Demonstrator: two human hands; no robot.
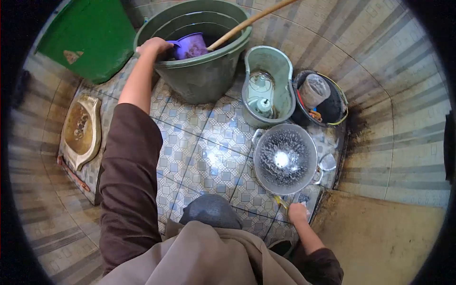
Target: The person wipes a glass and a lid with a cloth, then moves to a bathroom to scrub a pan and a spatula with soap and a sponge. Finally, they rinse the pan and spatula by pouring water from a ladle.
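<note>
My left hand [155, 46] reaches over the rim of a large dark green bucket [197, 78], its fingers closed round the handle of a purple water dipper [192, 46]. The dipper is inside the bucket near the rim. Down at the lower right, my right hand [298, 213] is closed beside a thin yellow thing [281, 202], too small to name; what the fingers hold is hidden. Just above that hand a metal pot [285, 175] sits on the tiled floor, with white suds or drops over its inside.
A wooden stick [251, 20] leans in the large bucket. To its right stand a pale green tub [269, 54] and a black bucket [338, 107] holding a cloudy container [315, 90]. A squat toilet [95, 128] lies left, below a green board [95, 38].
</note>
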